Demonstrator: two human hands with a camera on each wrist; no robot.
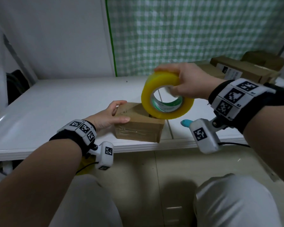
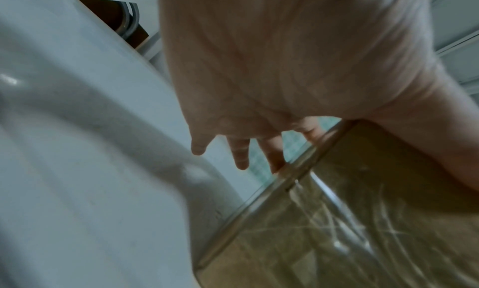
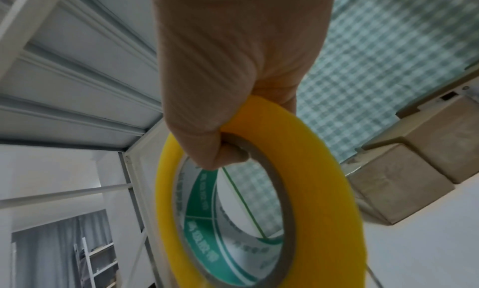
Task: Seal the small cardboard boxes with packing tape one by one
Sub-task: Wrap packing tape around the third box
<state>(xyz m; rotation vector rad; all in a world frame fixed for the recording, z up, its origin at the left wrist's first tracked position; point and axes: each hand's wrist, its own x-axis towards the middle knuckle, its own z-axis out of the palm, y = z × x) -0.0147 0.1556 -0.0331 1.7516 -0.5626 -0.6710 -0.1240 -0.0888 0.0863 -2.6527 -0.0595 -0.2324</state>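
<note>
The white tabletop (image 1: 56,112) carries a small cardboard box (image 1: 141,126) under the left hand (image 1: 108,117), whose thumb and fingers clasp its near-left corner. Just beyond, the right hand (image 1: 187,82) grips a yellow tape roll (image 1: 166,95) touching the box top.

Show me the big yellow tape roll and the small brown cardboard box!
big yellow tape roll (image 1: 156,84): head view, on its outer yellow band.
small brown cardboard box (image 1: 138,131): head view, on its front side wall.
</note>
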